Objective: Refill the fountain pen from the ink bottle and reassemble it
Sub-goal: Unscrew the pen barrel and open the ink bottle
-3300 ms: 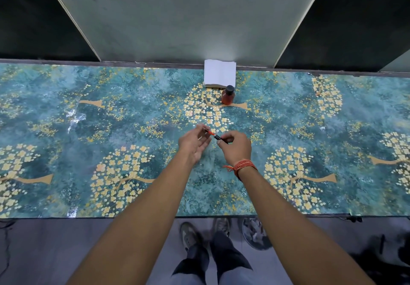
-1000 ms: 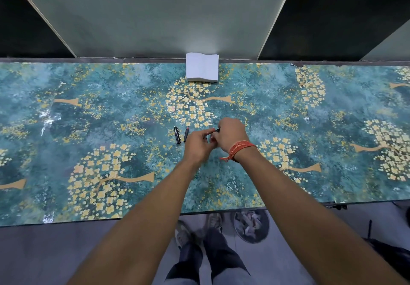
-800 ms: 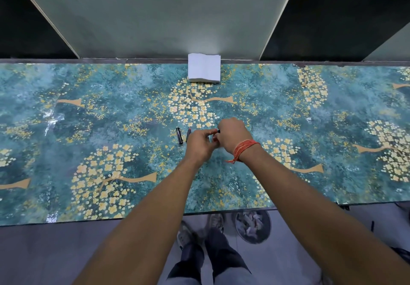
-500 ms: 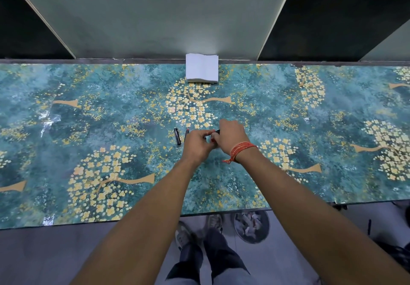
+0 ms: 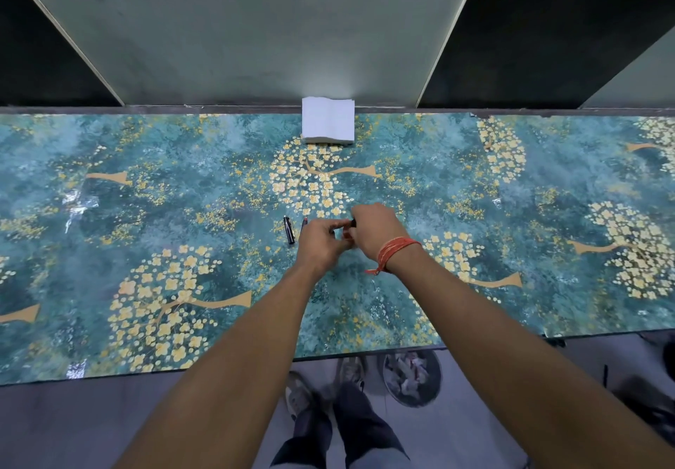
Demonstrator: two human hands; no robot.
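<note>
My left hand and my right hand meet at the middle of the table, closed around the small red ink bottle. Only a sliver of its red body shows between my fingers. The bottle's black cap sticks out under my right hand's fingers. Two dark pen parts lie just left of my left hand. One is a black piece, lying free. The other is a thinner piece with a reddish tip, partly hidden behind my left hand.
A stack of white tissues sits at the table's far edge against a grey panel. The patterned blue-green table cover stretches wide on both sides. Below the near edge are my feet and a waste bin.
3.3 s ago my hands held the pen and the bottle stood near the tissues. Now the pen parts lie on the table and the bottle is between my hands, which have barely moved over the last second.
</note>
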